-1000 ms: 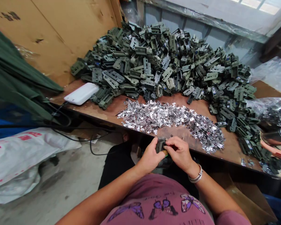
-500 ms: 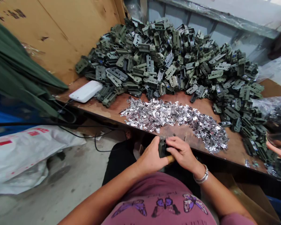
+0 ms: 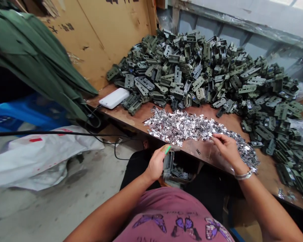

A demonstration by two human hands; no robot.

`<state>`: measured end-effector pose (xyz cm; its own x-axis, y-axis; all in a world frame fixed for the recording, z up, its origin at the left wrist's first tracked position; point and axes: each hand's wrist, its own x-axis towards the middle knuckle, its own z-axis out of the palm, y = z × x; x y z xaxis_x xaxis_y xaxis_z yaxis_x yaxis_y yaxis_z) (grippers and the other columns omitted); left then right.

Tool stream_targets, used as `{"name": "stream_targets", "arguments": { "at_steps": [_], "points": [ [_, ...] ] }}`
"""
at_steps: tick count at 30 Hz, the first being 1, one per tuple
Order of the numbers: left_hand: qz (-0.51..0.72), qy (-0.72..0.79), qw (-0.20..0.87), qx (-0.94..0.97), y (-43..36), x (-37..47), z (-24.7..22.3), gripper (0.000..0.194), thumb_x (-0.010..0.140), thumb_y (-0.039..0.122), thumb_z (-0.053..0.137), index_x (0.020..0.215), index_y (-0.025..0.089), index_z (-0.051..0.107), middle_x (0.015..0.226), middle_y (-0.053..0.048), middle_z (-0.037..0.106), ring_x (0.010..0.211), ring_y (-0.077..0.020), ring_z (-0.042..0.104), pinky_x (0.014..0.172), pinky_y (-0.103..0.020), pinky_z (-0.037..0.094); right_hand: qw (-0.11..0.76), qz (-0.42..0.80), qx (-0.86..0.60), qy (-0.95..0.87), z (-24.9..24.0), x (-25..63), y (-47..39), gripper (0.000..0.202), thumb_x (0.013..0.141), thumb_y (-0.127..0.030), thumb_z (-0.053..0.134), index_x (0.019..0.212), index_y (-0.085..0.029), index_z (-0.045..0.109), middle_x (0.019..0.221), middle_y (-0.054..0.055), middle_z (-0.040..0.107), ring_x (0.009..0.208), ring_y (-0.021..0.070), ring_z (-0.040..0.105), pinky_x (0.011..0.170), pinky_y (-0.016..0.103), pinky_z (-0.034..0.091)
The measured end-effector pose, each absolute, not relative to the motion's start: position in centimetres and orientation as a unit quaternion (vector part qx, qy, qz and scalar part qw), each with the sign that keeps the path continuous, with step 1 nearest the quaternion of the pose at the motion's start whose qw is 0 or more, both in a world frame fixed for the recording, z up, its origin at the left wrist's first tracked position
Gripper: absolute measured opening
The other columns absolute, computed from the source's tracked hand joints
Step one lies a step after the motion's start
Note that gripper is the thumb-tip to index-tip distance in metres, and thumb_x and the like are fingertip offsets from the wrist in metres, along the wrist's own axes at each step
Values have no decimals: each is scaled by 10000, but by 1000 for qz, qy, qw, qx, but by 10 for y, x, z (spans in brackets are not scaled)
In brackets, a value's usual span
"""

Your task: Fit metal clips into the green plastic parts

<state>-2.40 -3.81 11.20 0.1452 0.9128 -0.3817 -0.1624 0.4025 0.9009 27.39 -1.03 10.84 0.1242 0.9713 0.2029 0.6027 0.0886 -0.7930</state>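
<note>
The left hand (image 3: 156, 164) is closed around 1 dark green plastic housing (image 3: 168, 164), held on end just below the near edge of the desk (image 3: 131, 118), with what looks like a tool with a wooden handle and green tip (image 3: 166, 148) pinched at the thumb above it. The right hand (image 3: 226, 148) is stretched out over the desk, its fingertips (image 3: 215, 137) loosely curled and touching the near edge of the heap of small shiny metal clips (image 3: 192, 127); whether they already pinch a clip cannot be told. Beyond that heap, against the far wall, lies the big pile of green housings (image 3: 204, 70), which wraps round to the right of the clips; a white power bank (image 3: 114, 98) rests at the left of that pile. Beneath the held housing, a box of more housings (image 3: 178, 174) sits in the lap. The step in hand seems to be fetching 1 clip for the held housing. The next move would call for singling out 1 clip from the tangle, carrying it to the housing, and seating it squarely in its slot.
</note>
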Motion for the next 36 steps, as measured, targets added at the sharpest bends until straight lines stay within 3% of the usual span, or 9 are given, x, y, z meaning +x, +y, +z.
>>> {"name": "stream_targets", "arguments": {
  "at_steps": [5, 10, 14, 18, 20, 24, 27, 32, 36],
  "points": [
    [398, 519, 712, 257, -37, -29, 113, 433, 759, 598, 497, 755, 172, 569, 550, -6, 571, 417, -142, 502, 412, -253, 393, 378, 158, -712, -570, 102, 318, 58, 385, 771, -382, 607, 1000, -91, 711, 839, 117, 726, 683, 205, 640, 694, 366, 532],
    [292, 483, 691, 452, -33, -33, 90, 339, 746, 506, 617, 670, 182, 550, 523, 40, 498, 444, -111, 431, 459, -232, 338, 296, 40, -761, -576, 104, 332, 94, 487, 800, -257, 567, 1229, -29, 606, 1115, 206, 664, 983, 265, 625, 897, 382, 487],
    [229, 528, 553, 603, -23, -21, 49, 327, 781, 464, 556, 608, 186, 548, 629, -9, 550, 685, -216, 556, 670, -321, 433, 216, -17, -795, -567, 106, 335, 116, 588, 848, -303, 578, 1388, -98, 472, 1251, 216, 565, 1154, 298, 549, 974, 385, 430],
    [230, 542, 501, 634, -18, -1, 20, 450, 736, 540, 634, 1003, 178, 641, 1111, -135, 649, 1212, -363, 510, 1015, -451, 371, 198, -3, -830, -522, 107, 335, 139, 645, 843, -384, 621, 1403, -127, 432, 1270, 229, 538, 1168, 333, 538, 966, 412, 415],
    [243, 530, 504, 637, -19, 8, 17, 522, 714, 542, 669, 1088, 179, 632, 1190, -150, 634, 1289, -368, 459, 1075, -462, 321, 226, 21, -830, -509, 109, 336, 148, 644, 831, -335, 632, 1398, -111, 424, 1276, 233, 547, 1177, 332, 536, 980, 415, 404],
    [231, 436, 628, 601, -28, 16, 35, 392, 737, 551, 671, 849, 175, 685, 855, -83, 697, 922, -291, 643, 826, -373, 482, 268, 65, -824, -495, 117, 338, 154, 525, 834, -159, 521, 1345, -53, 464, 1159, 227, 631, 1072, 288, 604, 940, 392, 436],
    [222, 369, 729, 532, -33, 16, 62, 437, 766, 579, 655, 779, 143, 686, 728, -65, 675, 693, -198, 619, 607, -273, 459, 304, 99, -795, -516, 118, 319, 131, 486, 849, -168, 481, 1325, -71, 480, 1027, 154, 676, 930, 229, 641, 848, 343, 488],
    [312, 351, 823, 320, -30, 23, 98, 515, 661, 523, 801, 990, 165, 630, 1165, -132, 642, 877, -218, 665, 587, -259, 516, 357, 336, -613, -619, 113, 246, 28, 349, 849, -214, 521, 1193, -159, 537, 699, -30, 631, 570, 128, 574, 550, 229, 477],
    [320, 375, 826, 273, -34, 31, 98, 521, 573, 396, 888, 955, 166, 618, 937, -58, 676, 795, -195, 661, 594, -278, 561, 316, 309, -547, -711, 116, 225, -40, 118, 897, -199, 524, 960, -198, 624, 745, -11, 662, 647, 124, 603, 621, 226, 472]
  ]
}}
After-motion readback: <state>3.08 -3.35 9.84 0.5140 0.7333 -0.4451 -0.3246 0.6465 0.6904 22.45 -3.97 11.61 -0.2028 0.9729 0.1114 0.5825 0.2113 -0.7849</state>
